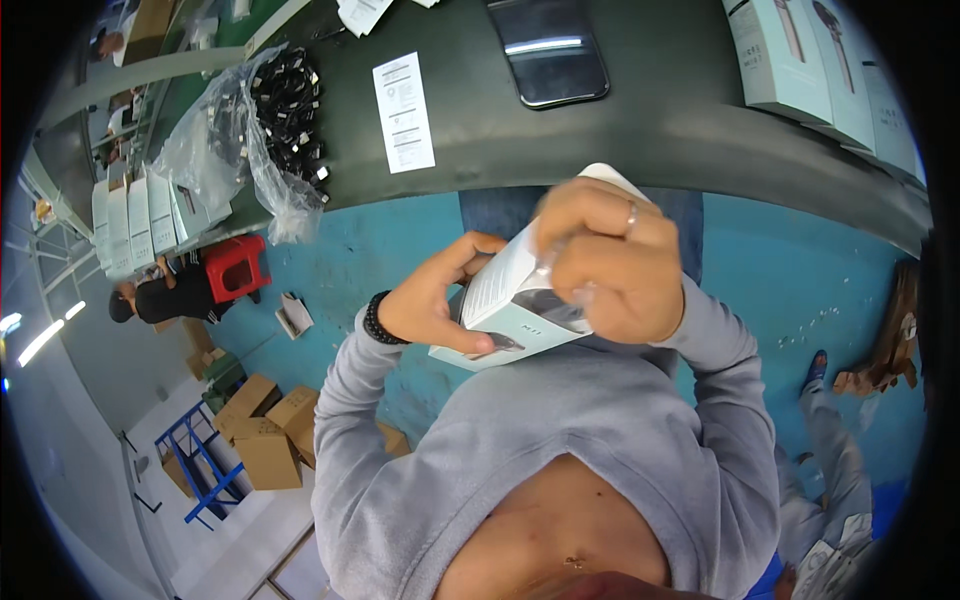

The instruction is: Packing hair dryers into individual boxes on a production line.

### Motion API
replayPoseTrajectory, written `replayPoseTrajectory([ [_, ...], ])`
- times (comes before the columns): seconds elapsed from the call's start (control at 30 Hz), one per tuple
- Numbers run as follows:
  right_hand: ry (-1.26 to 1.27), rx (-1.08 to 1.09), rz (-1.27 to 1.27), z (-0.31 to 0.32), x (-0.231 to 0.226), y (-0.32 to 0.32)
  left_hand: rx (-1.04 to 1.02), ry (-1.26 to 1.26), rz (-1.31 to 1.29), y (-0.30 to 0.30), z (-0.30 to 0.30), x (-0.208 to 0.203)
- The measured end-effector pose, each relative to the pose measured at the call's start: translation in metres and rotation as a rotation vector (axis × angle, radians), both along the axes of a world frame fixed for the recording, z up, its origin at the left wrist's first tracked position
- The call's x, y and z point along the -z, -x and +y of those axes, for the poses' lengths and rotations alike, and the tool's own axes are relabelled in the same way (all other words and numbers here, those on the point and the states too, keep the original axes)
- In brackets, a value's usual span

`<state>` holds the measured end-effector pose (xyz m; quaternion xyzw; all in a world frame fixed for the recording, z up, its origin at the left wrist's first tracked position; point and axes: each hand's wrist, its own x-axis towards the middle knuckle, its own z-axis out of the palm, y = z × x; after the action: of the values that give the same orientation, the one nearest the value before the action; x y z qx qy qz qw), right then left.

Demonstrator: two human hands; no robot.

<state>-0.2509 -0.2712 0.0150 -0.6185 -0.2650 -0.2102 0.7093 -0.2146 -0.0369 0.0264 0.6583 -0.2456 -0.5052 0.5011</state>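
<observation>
A pale mint-and-white carton (500,285) is held tilted in front of my body, over the edge of the workbench. My left hand (435,300) grips its left end, thumb on the near printed face and fingers round the far side. At the carton's right end, a white flap (612,178) stands up. My right hand (615,265) is closed there, knuckles up and a ring on one finger, slightly blurred. Something dark and glossy shows at the opening beneath it. Whatever my right fingers hold is hidden.
On the dark bench (460,110) lie a printed paper slip (404,112), a black phone (550,60) and a plastic bag of black cables (285,120). Similar cartons (790,60) stand at right. Behind are a red stool (235,268), cardboard boxes (265,450) and other people.
</observation>
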Motion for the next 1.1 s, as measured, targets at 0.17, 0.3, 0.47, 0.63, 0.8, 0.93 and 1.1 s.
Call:
replayPoseTrajectory([
  [0.17, 0.313, 0.216, 0.406, 0.006, -0.001, 0.019, -0.133, -0.089, -0.16, 0.001, -0.005, -0.001],
  [0.3, 0.306, 0.142, 0.527, 0.003, 0.005, 0.023, -0.155, -0.127, -0.278, 0.006, -0.008, 0.012],
  [0.47, 0.334, 0.095, 0.456, -0.011, 0.029, 0.013, -0.27, -0.107, -0.258, 0.019, -0.02, 0.016],
  [0.63, 0.69, 0.522, 0.421, -0.015, 0.012, 0.004, -0.214, -0.211, -0.44, 0.019, -0.041, 0.012],
  [0.8, 0.186, 0.05, 0.625, -0.043, 0.019, 0.011, -0.232, -0.16, -0.485, 0.021, -0.049, 0.012],
  [0.93, 0.14, 0.182, 0.533, -0.06, 0.015, 0.035, -0.282, -0.053, -0.453, 0.029, -0.059, 0.014],
  [1.1, 0.559, 0.247, 0.375, -0.051, 0.011, 0.047, -0.152, -0.057, -0.538, 0.033, -0.068, 0.015],
])
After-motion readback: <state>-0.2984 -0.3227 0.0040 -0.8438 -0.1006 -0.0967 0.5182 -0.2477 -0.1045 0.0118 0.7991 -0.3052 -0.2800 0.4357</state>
